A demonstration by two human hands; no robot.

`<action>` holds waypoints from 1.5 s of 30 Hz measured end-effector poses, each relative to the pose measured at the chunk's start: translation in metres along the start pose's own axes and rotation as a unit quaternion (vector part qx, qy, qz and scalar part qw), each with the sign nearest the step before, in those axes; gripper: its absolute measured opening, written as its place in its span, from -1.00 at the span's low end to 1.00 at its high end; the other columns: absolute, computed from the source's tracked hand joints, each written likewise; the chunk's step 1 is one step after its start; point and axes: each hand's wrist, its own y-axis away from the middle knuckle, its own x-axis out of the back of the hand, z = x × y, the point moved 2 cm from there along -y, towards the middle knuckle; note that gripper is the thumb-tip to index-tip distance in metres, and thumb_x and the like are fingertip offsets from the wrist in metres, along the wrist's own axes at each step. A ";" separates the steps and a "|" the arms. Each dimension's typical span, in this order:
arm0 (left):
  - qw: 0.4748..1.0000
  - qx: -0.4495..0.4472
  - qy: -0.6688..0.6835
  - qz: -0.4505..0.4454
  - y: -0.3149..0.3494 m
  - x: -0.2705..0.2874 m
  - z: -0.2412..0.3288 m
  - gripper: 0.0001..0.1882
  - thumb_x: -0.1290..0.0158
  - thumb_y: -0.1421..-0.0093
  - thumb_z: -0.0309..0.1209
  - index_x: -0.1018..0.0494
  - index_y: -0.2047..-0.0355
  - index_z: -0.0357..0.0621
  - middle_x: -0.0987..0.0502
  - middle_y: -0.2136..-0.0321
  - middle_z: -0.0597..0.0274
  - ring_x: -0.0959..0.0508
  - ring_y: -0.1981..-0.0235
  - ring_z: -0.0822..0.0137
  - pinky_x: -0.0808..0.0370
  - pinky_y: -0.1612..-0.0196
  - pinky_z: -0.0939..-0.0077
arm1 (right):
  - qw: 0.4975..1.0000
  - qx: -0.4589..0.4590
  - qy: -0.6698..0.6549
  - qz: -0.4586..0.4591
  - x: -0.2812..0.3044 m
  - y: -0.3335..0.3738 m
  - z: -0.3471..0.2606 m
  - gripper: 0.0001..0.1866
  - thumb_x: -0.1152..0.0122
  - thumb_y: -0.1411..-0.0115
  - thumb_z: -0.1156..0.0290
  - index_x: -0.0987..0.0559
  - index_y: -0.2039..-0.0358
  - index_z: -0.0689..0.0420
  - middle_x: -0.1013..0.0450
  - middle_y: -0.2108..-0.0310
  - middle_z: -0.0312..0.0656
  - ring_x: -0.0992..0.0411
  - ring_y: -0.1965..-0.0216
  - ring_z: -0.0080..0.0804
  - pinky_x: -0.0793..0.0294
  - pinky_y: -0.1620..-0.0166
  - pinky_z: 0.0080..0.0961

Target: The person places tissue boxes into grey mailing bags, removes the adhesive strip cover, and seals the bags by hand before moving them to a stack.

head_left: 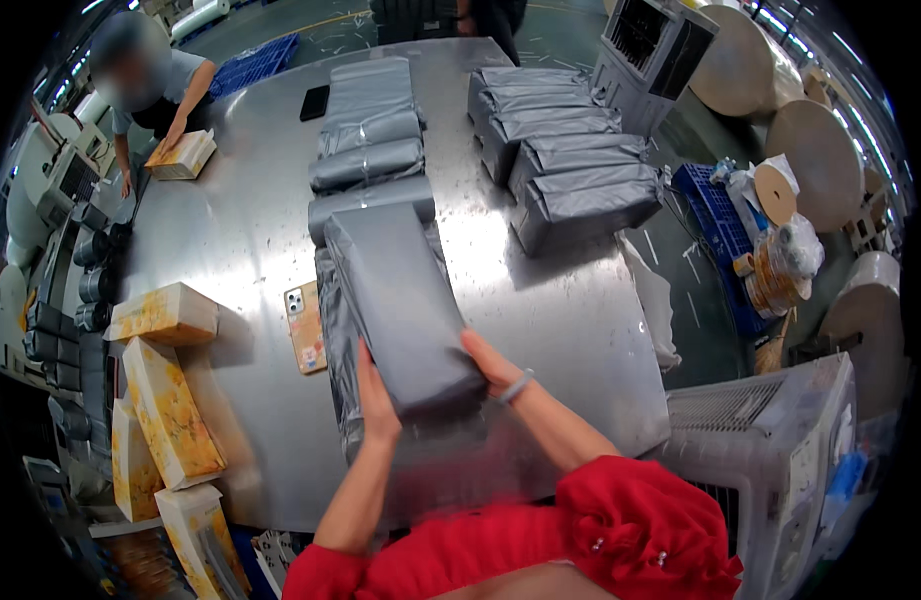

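Between my two hands is a grey plastic-wrapped package, box-shaped and tilted a little on the metal table. My left hand presses its near left side with the fingers straight. My right hand grips the near right corner, a pale band round the wrist. Grey plastic bags lie partly hidden beneath the package. Beyond it, several folded or rolled grey bundles run toward the far edge. A phone in a patterned case lies left of the package.
Several grey wrapped packages stand in a row at the far right. White-and-yellow boxes line the left edge. A black phone lies far back. A co-worker handles a similar box at the far left. A plastic crate stands right.
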 end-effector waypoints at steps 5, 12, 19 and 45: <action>0.908 -0.264 -0.298 -0.132 0.055 -0.077 0.016 -0.42 0.00 -0.15 -0.44 -0.15 -0.19 -0.19 -0.10 -0.20 -0.21 -0.19 -0.17 -0.22 -0.22 -0.18 0.11 | 0.951 -0.101 0.291 -0.032 0.075 0.062 -0.132 -0.01 -0.45 0.08 0.28 -0.05 -0.25 0.31 -0.12 -0.22 -0.07 -0.12 -0.22 -0.25 -0.10 -0.24 -0.35; 0.831 -0.144 -0.528 0.100 0.074 0.088 0.082 -0.44 -0.10 -0.06 -0.40 -0.24 -0.07 -0.28 -0.31 -0.03 -0.15 -0.36 -0.03 -0.08 -0.32 -0.08 0.17 | 0.407 0.275 0.862 0.120 0.244 0.041 -0.257 -0.07 -0.29 0.41 0.59 -0.33 -0.16 0.05 -0.26 -0.06 0.05 -0.25 -0.07 0.07 -0.24 -0.09 -0.23; 0.675 0.076 -0.665 0.310 -0.009 0.280 0.166 -0.12 -0.16 0.02 0.00 -0.09 -0.19 -0.20 -0.20 -0.09 -0.29 -0.31 -0.05 -0.17 -0.29 -0.08 0.10 | 0.278 0.418 0.802 0.323 0.231 -0.077 -0.244 -0.22 -0.27 0.07 0.48 -0.19 -0.19 0.27 -0.21 -0.15 0.06 -0.19 -0.16 0.02 -0.17 -0.20 -0.26; 0.708 -0.281 -0.619 -0.192 0.034 0.078 0.000 -0.95 0.05 -0.05 -0.52 -0.36 0.47 -0.25 -0.46 0.34 0.13 -0.48 0.29 0.04 -0.46 0.33 0.22 | 0.723 0.324 0.601 0.107 0.008 0.050 0.091 -0.70 -0.03 -0.17 0.46 -0.35 0.08 0.20 -0.30 0.01 -0.03 -0.40 0.08 -0.16 -0.35 -0.01 -0.46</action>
